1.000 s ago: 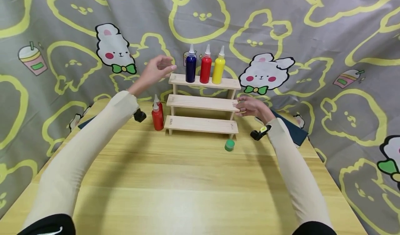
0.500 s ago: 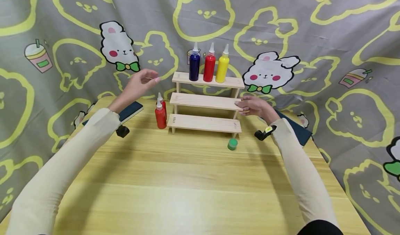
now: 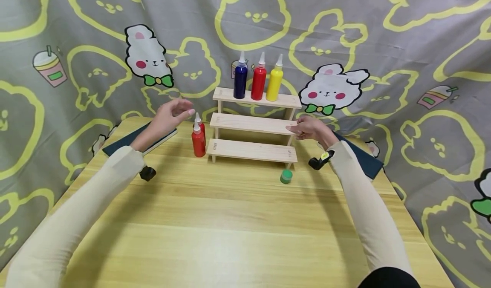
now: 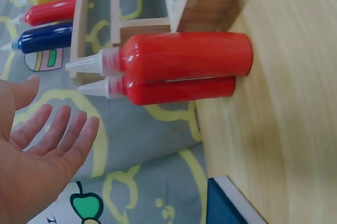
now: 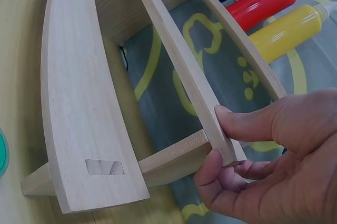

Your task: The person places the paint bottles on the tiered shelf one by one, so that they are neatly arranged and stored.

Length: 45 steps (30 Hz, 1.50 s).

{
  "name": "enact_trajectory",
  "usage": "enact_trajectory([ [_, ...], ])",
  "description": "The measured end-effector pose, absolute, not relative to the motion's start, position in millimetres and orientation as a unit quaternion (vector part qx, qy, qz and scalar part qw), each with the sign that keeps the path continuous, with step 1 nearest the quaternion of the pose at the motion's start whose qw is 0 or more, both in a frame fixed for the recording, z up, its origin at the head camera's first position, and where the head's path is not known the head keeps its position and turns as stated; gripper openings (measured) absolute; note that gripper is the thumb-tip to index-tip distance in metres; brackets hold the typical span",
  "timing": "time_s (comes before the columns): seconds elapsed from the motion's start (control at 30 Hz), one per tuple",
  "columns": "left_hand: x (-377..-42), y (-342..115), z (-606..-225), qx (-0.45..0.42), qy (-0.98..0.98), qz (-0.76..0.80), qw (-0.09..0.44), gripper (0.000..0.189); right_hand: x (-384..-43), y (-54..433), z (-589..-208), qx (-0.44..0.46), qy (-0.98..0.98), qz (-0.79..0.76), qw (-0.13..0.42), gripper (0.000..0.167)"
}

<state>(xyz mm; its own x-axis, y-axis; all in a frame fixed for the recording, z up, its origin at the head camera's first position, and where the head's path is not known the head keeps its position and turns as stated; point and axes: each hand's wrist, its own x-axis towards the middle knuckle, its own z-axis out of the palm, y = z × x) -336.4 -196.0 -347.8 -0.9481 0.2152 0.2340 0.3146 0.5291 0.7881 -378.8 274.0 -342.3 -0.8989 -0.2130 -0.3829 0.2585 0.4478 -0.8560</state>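
A three-tier wooden display shelf [image 3: 251,149] stands on the table. My right hand [image 3: 310,128] pinches the right end of its middle board, thumb on top and fingers beneath, as the right wrist view shows. On the top board stand a dark blue bottle [image 3: 240,82], a red bottle [image 3: 258,83] and a yellow bottle [image 3: 274,84], each with a pointed white nozzle. Two more red squeeze bottles [image 4: 189,56] stand upright one behind the other, left of the shelf. My left hand [image 3: 168,119] hovers just left of them, holding nothing, with its fingers loosely bent.
A small green-lidded pot [image 3: 286,176] sits by the shelf's front right foot. Dark blue books lie at the left [image 3: 130,141] and right [image 3: 360,156] of the table [image 3: 230,228]. A patterned grey curtain [image 3: 192,7] hangs behind.
My left hand has come away from beside the top board, moving left and down towards the two red bottles. My right hand keeps hold of the middle board. The bottles stay in place.
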Motion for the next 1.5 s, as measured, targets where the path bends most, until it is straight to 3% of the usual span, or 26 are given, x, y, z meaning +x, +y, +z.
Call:
enact_trajectory([
  [0.47, -330.0, -201.4, -378.2, -0.135, -0.865, -0.481, 0.042, 0.048, -380.3, 267.4, -343.9, 0.016, 0.835, -0.503, 0.223, 0.041],
  [1.0, -327.3, -197.4, -422.1, -0.134, -0.844, -0.520, -0.002, 0.057, -380.2, 269.0, -344.6, 0.001, 0.834, -0.497, 0.240, 0.039],
  [1.2, -325.8, -193.2, -437.0, -0.133, -0.826, -0.548, -0.012, 0.062, -377.7, 267.2, -344.1, 0.005, 0.855, -0.469, 0.221, 0.035],
  [1.4, -325.5, -181.8, -441.0, -0.136, -0.815, -0.563, -0.014, 0.062, -375.8, 277.3, -337.9, 0.001, 0.873, -0.448, 0.194, 0.068],
  [1.5, -325.5, -178.1, -440.6, -0.131, -0.817, -0.561, -0.023, 0.062, -377.0, 285.2, -336.7, 0.002, 0.861, -0.473, 0.185, 0.054],
])
